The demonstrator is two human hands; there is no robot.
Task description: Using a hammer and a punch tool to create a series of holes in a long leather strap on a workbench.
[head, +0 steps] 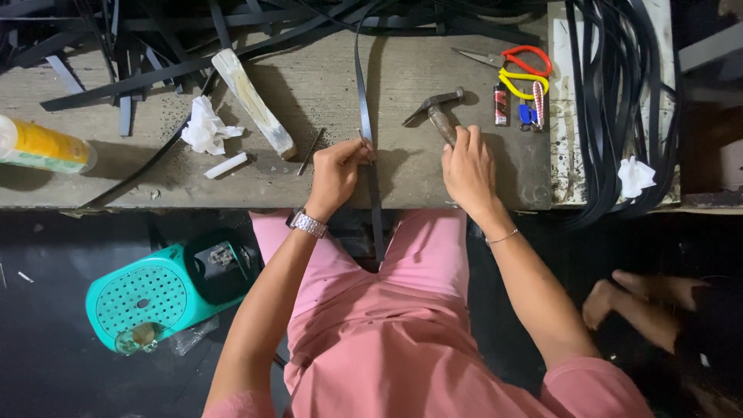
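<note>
My left hand (338, 172) pinches a long black strap (364, 93) that runs from the bench's far side, across the top and down over the near edge onto my pink lap. My right hand (467, 164) is wrapped around the handle of a small hammer (435, 107), whose metal head rests on the bench just beyond my fingers. A watch is on my left wrist and a thin bracelet on my right.
A worn wooden bench (309, 93) holds a pale wooden stick (252, 101), crumpled tissue (206, 126), a yellow tube (42, 147), scissors (517, 68), a lighter (501, 104) and piles of black straps (619, 93). A teal stool (159, 290) stands lower left. Another person's feet (638, 302) are at right.
</note>
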